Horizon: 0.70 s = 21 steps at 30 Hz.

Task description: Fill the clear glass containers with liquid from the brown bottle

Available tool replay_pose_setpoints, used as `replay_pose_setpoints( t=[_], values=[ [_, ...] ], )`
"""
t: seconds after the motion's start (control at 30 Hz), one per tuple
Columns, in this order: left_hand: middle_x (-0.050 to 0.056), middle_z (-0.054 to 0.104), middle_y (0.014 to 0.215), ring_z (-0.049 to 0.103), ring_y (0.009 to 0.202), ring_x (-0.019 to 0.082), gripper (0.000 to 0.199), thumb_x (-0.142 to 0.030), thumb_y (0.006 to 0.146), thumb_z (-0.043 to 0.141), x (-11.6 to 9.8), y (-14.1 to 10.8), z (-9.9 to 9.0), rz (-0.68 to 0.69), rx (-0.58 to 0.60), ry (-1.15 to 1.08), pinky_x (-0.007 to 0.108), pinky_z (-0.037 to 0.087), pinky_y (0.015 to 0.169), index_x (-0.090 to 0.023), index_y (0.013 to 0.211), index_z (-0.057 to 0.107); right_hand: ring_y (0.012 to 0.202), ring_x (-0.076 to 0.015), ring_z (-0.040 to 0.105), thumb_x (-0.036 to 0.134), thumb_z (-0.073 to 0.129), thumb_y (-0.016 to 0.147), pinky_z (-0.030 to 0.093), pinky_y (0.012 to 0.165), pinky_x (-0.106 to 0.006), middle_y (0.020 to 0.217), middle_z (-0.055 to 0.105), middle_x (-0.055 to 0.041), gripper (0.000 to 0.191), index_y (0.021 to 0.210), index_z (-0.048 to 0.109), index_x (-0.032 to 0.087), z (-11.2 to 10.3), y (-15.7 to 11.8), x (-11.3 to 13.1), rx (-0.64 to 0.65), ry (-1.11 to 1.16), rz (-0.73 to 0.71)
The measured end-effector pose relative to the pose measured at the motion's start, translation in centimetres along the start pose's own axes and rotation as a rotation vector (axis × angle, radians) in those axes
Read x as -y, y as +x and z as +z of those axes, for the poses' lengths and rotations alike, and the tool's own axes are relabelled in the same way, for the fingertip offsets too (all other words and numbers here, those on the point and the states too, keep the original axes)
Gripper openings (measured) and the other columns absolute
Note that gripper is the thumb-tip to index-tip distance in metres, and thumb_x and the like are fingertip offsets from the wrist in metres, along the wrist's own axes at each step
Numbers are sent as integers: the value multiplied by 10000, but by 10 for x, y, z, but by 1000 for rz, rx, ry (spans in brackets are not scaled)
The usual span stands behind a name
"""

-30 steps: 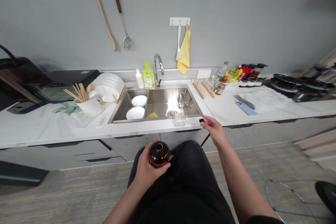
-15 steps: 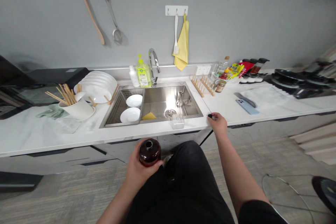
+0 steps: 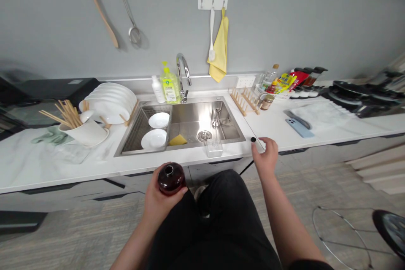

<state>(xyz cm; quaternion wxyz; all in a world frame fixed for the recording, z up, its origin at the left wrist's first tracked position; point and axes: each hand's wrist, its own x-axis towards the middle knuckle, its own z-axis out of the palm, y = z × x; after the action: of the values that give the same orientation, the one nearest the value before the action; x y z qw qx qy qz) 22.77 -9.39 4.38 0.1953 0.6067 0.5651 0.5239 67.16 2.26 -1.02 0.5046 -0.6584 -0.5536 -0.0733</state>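
Observation:
In my left hand (image 3: 163, 200) is a dark red-brown glass bottle (image 3: 172, 179) with an uncapped round neck, held upright in front of the counter edge. My right hand (image 3: 265, 156) hovers over the counter right of the sink, fingers apart and holding nothing. Just left of its fingertips, a small black cap (image 3: 253, 139) lies on the white countertop (image 3: 268, 126). A clear plastic box (image 3: 214, 148) rests at the front rim of the steel sink (image 3: 202, 114), between the two hands.
White bowls (image 3: 154, 139) sit in the sink's left rack, beside a yellow sponge (image 3: 178, 139). Plates (image 3: 109, 103) and a chopstick holder (image 3: 84, 133) stand at left. A wooden rack (image 3: 245, 101), a jar (image 3: 267, 102) and a blue phone (image 3: 299, 128) are at right.
My right hand has let go of the black cap, leaving it on the counter, and its fingers have opened. The left hand still holds the bottle, now slightly further left in view.

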Motion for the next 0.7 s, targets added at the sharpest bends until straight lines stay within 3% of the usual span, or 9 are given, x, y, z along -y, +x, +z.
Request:
replay_pose_setpoints(
  t=[0.07,0.1,0.17,0.23,0.33,0.43,0.53,0.7],
  values=[
    [131,815,1278,818,1181,374,817,-542,688,993,3,3,-1,-14,-15,-2,553,680,1080,-205,1367,687,1279,-405,684,436,738,979,534,1196,-638,1259,764,-152,357,1296,746,271,-3,-17,31,189,126,-91],
    [127,815,1271,818,1176,375,824,-550,682,994,4,5,-2,-24,-22,-5,556,679,1080,-208,1366,687,1343,-417,671,414,776,967,519,1237,-649,1346,755,-152,441,1389,728,298,-1,-23,45,322,206,-136],
    [122,814,1255,817,1164,376,833,-564,676,995,6,7,-3,-44,-33,-9,563,677,1078,-211,1365,687,1544,-445,570,408,894,901,432,1349,-673,1628,636,-151,807,1640,581,327,8,-32,70,554,334,-182],
    [120,817,1240,818,1151,374,835,-568,666,998,6,8,-4,-58,-40,-1,564,677,1069,-211,1356,691,1671,-456,453,424,998,813,366,1403,-678,1790,484,-156,1133,1774,405,326,22,-33,85,672,418,-175],
    [117,820,1237,816,1156,369,825,-556,661,999,6,7,-5,-54,-47,6,557,672,1078,-210,1346,695,1703,-452,429,405,1052,747,349,1413,-666,1829,434,-185,1318,1821,295,308,45,-26,90,771,467,-156],
    [117,822,1242,817,1156,367,818,-550,662,995,7,6,-7,-51,-45,-6,550,674,1077,-210,1343,695,1608,-450,564,342,1032,745,410,1368,-674,1734,563,-192,1279,1808,322,298,65,-20,88,814,471,-120],
    [124,828,1245,820,1154,369,828,-551,653,998,9,6,-7,-69,-35,-21,551,678,1068,-207,1343,698,1448,-443,700,313,1018,734,513,1274,-691,1554,719,-147,1127,1720,474,323,75,-19,87,795,490,-66],
    [133,829,1263,818,1184,369,826,-531,653,999,11,15,-6,-90,-16,-64,554,664,1103,-194,1346,702,1327,-414,750,355,1047,691,583,1191,-643,1464,767,-134,972,1565,626,293,75,-18,96,752,537,-9]
  ],
)
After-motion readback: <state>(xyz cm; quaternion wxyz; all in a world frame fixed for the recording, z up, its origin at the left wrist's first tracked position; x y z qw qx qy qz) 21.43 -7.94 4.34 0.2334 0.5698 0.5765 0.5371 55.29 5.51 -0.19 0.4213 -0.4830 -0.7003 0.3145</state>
